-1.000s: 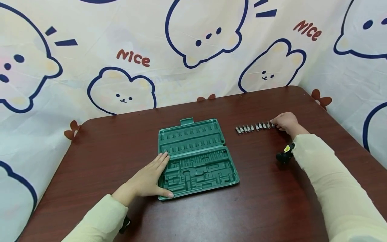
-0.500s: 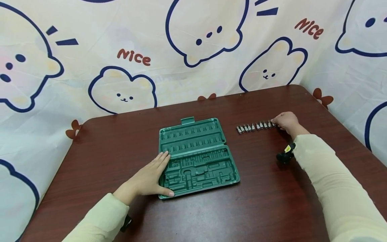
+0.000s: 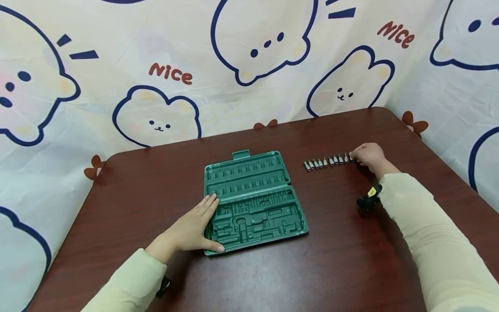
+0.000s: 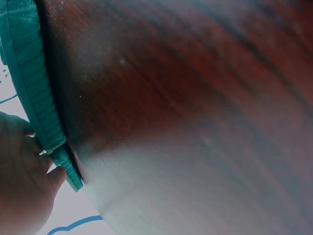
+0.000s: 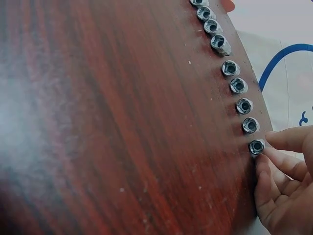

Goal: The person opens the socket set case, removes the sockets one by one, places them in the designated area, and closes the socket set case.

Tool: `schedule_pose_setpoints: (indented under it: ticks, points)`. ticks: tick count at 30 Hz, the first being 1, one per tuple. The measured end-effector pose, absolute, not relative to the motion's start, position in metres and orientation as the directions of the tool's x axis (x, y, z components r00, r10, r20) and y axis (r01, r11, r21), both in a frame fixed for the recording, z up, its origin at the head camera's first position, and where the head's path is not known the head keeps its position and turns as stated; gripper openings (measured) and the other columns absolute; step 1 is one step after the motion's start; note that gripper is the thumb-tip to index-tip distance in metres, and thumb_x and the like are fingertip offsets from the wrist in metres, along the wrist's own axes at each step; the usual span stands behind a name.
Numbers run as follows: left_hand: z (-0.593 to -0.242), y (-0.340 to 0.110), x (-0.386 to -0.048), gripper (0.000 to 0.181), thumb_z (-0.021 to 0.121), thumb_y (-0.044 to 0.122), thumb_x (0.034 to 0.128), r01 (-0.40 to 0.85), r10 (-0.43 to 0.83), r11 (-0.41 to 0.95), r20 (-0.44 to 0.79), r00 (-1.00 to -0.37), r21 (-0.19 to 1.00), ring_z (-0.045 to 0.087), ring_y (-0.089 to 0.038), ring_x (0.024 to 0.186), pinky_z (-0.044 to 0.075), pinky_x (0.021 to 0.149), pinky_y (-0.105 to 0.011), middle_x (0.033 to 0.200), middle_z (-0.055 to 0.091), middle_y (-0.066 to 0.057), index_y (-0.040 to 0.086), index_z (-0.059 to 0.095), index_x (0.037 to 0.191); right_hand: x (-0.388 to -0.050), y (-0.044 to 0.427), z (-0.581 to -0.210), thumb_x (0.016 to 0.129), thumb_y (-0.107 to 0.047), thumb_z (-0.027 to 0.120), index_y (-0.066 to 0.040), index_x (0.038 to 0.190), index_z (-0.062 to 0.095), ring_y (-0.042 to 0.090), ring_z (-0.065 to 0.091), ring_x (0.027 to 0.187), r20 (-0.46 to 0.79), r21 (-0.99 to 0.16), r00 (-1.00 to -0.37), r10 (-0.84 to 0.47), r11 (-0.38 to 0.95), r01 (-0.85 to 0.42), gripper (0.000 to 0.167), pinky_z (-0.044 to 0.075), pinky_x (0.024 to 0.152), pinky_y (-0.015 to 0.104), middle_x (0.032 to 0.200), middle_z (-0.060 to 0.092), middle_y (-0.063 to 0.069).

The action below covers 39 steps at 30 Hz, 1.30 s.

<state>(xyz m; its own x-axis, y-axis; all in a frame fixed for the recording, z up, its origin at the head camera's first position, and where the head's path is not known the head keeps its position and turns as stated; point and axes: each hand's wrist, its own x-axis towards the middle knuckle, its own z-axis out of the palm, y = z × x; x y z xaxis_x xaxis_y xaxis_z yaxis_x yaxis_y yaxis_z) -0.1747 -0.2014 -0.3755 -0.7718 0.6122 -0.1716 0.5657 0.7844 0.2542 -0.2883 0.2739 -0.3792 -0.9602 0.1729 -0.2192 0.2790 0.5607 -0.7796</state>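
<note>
A green plastic tool case [image 3: 257,225] lies opened flat on the table, with moulded slots in both halves. Along its left side rests my left hand [image 3: 191,227], fingers spread over the rim and thumb on the near corner. The left wrist view shows part of that hand [image 4: 24,176] against the case's edge [image 4: 36,83]. To the right, several small silver socket bits [image 3: 320,164] lie in a row. My right hand [image 3: 368,156] pinches the socket bit [image 5: 257,146] at the row's right end between thumb and fingers; its far end is hidden.
The dark brown table [image 3: 156,182] has its back edge against a cartoon-printed cloth [image 3: 234,104]. A small gap splits the row of socket bits. A black wrist camera [image 3: 367,203] hangs below the right sleeve [image 3: 417,216].
</note>
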Motion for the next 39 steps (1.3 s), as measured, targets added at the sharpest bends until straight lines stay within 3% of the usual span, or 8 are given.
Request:
schedule_pose_setpoints:
  ticks: [7,19,29,39]
  points:
    - [-0.375,-0.201,-0.175,0.116,0.049,0.076,0.058,0.557,0.607,0.789,-0.183,-0.774,0.26,0.004,-0.028,0.129,0.019,0.099,-0.044,0.143,0.006,-0.013,0.002,0.01,0.138,-0.278,0.273,-0.377,0.087,-0.016,0.045,0.012,0.108,0.048,0.027,0.046,0.084,-0.205,-0.81,-0.967,0.148,0.53,0.253,0.035,0.043,0.073,0.036,0.104,0.045,0.019]
    - [-0.377,-0.204,-0.176,0.115,0.048,0.075,0.0597,0.569,0.615,0.783,-0.177,-0.769,0.251,0.004,-0.028,0.129,0.017,0.1,-0.043,0.143,0.005,-0.013,0.001,0.009,0.138,-0.27,0.257,-0.362,0.088,-0.023,0.047,0.009,0.109,0.048,0.023,0.05,0.082,-0.166,-0.849,-0.978,0.126,0.487,0.207,0.038,0.044,0.074,0.035,0.101,0.05,0.019]
    - [-0.374,-0.202,-0.17,0.107,0.046,0.073,0.0647,0.606,0.641,0.763,-0.144,-0.754,0.226,0.008,-0.027,0.129,0.015,0.101,-0.041,0.142,0.011,-0.013,0.002,0.013,0.138,-0.278,0.207,-0.348,0.088,-0.02,0.049,0.008,0.108,0.049,0.018,0.054,0.076,-0.215,-0.899,-0.976,0.017,0.387,0.205,0.034,0.046,0.074,0.035,0.101,0.053,0.02]
    - [-0.376,-0.203,-0.167,0.103,0.044,0.072,0.0674,0.625,0.656,0.75,-0.119,-0.745,0.216,0.011,-0.027,0.128,0.015,0.101,-0.041,0.142,0.012,-0.012,0.002,0.016,0.137,-0.294,0.134,-0.351,0.089,-0.018,0.047,0.004,0.11,0.046,0.033,0.051,0.097,-0.29,-0.901,-0.951,-0.11,0.367,0.233,0.03,0.043,0.08,0.038,0.11,0.049,0.023]
